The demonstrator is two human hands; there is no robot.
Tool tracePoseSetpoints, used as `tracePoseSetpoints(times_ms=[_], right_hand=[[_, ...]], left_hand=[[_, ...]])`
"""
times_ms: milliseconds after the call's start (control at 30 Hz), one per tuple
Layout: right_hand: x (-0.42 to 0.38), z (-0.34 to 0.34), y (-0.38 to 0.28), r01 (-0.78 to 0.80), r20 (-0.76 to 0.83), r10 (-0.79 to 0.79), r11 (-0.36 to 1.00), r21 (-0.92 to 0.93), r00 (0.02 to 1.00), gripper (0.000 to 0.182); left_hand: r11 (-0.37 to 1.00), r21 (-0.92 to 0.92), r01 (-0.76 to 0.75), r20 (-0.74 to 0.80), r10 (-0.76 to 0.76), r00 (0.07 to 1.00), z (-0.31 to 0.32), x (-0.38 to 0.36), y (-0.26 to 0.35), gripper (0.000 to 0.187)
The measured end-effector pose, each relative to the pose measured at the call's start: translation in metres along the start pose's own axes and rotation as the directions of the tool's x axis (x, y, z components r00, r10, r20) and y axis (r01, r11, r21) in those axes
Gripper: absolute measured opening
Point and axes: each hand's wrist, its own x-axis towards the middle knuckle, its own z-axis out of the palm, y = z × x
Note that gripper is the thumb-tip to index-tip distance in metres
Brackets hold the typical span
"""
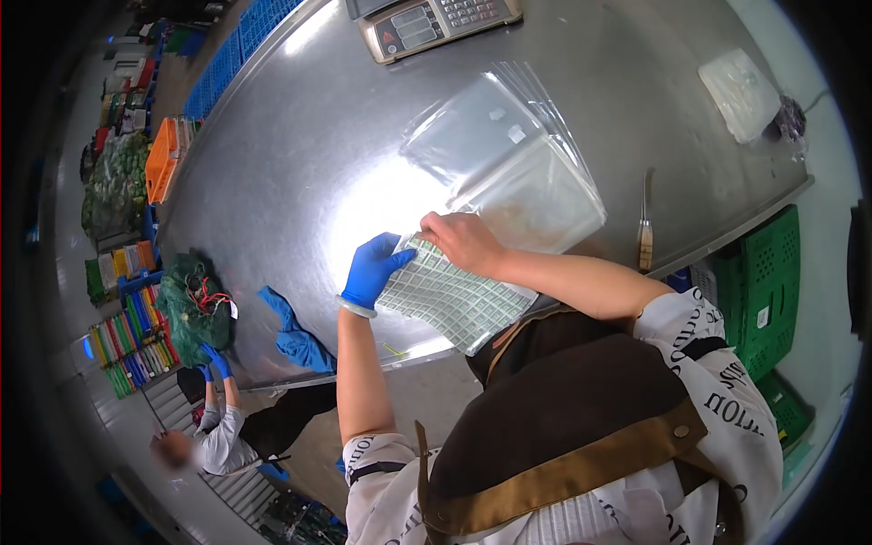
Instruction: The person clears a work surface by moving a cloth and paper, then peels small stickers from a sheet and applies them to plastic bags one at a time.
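Observation:
A sheet of small green and white labels (459,300) slants over the near edge of the metal table. My left hand (371,271), in a blue glove, is closed on its left edge, thumb on top. My bare right hand (461,242) pinches at the sheet's upper edge with bent fingers. Whether a single label is between those fingertips is too small to tell. Just beyond my right hand, clear plastic bags (531,186) lie in a fanned stack.
A scale (440,27) stands at the table's far side. To the right lie a knife (646,222) and a white plastic bundle (738,94). A blue glove (298,336) and a green net bag (195,304) lie left, where a blue-gloved co-worker (227,436) handles the net. Green crates (767,282) stand right.

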Motion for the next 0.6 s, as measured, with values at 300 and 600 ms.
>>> tracePoseSetpoints(times_ms=[300,600], right_hand=[[-0.012,-0.023,0.020,-0.405,0.201,0.362,0.879,0.250,0.910,0.021],[-0.013,-0.140,0.118,-0.663,0.081,0.734,0.651,-0.370,0.675,0.021]], left_hand=[[0.839,0.523,0.149,-0.173,-0.067,0.983,-0.015,0.039,-0.036,0.037],[0.791,0.400,-0.463,0.070,0.478,0.876,0.096,0.059,-0.041,0.016]])
